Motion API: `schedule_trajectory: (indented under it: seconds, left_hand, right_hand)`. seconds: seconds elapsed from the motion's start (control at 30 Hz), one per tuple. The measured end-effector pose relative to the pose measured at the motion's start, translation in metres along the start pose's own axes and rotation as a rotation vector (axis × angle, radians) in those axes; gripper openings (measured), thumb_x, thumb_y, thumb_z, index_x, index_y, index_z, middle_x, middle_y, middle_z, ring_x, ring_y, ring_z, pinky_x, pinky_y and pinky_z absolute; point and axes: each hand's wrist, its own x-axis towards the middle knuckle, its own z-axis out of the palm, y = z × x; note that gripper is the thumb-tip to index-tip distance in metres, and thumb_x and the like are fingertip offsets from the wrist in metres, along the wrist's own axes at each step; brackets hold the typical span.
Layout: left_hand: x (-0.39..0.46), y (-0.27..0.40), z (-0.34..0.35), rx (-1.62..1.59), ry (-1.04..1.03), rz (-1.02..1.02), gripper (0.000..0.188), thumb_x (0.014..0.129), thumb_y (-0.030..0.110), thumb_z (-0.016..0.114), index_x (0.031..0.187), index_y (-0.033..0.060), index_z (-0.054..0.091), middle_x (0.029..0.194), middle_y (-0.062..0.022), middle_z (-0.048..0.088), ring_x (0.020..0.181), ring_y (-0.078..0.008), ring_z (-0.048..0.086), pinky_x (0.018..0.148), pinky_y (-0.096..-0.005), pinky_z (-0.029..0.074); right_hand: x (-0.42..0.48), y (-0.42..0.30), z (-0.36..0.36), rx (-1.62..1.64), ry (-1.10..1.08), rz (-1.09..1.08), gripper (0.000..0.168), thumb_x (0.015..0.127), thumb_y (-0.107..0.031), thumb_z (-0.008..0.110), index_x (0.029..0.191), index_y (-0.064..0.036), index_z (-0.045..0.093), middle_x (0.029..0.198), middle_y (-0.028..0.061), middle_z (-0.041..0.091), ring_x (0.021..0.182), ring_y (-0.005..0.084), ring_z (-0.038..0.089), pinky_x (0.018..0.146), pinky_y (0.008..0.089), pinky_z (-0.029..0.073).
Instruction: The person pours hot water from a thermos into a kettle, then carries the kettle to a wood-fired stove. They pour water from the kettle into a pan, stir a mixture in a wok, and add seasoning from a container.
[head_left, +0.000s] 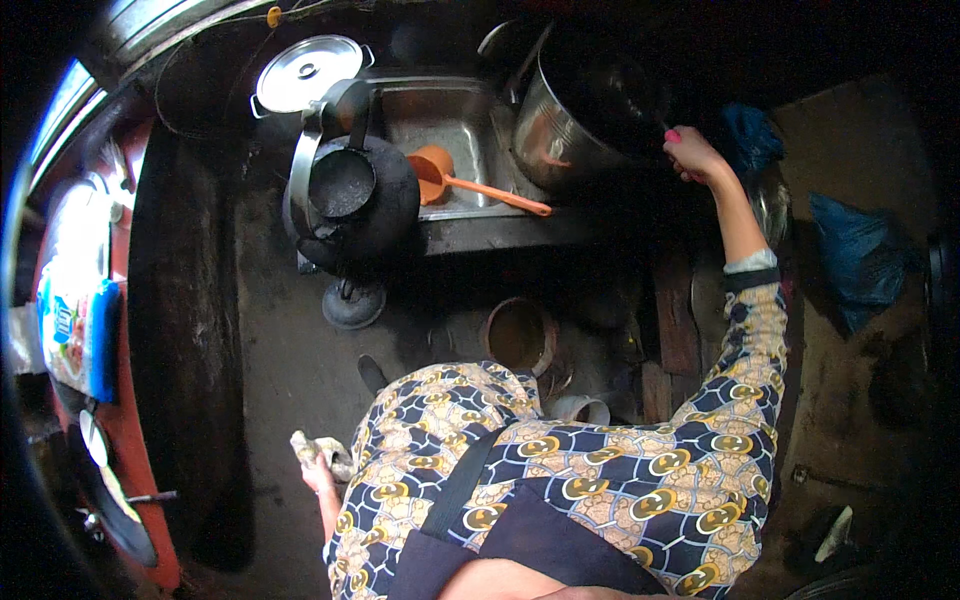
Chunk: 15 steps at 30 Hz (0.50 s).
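At the lower left, my left hand (316, 475) grips a crumpled, stained cloth (339, 459) beside my patterned shirt. My right hand (697, 156) reaches out at the upper right, closed around a pink handle (673, 136). That handle belongs to a utensil whose far end is lost in the dark over a large metal pot (551, 142). The pot stands at the right side of a steel sink (486, 135). An orange plastic dipper (499, 194) lies in the sink, its handle over the front rim. Left of it stands a soot-blackened kettle (397, 199) with a metal handle arching above its round opening.
A shiny pot lid (304, 71) is behind the kettle. Below are a small dark lid (354, 306), a bucket (517, 337) and a white container (583, 409). Blue plastic bags (859, 259) lie right. A red-edged table (142, 450) at left holds a blue-and-white package (79, 337).
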Motion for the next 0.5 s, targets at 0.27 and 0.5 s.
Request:
schedule_trajectory:
  seconds: [0.27,0.5]
  left_hand:
    - [-0.01,0.001,0.026,-0.029,0.05,0.083,0.042,0.07,0.017,0.067,0.103,-0.0053,0.055,0.094,-0.0154,0.061,0.086,-0.0247,0.058,0.078,-0.0347,0.045]
    - [-0.006,-0.046,0.032,-0.224,0.008,0.111,0.045,0.064,0.021,0.07,0.099,-0.0046,0.057,0.094,-0.018,0.062,0.086,-0.0279,0.059,0.079,-0.0366,0.045]
  right_hand:
    - [0.067,0.014,0.032,-0.526,-0.173,0.049,0.015,0.078,-0.007,0.045,0.083,0.001,0.056,0.065,0.0128,0.059,0.045,0.0238,0.053,0.047,0.0393,0.044]
    - [0.074,0.031,0.038,1.432,-0.533,0.452,0.016,0.087,-0.011,0.045,0.074,-0.004,0.039,0.056,0.0009,0.038,0.044,0.0069,0.039,0.036,0.0161,0.034]
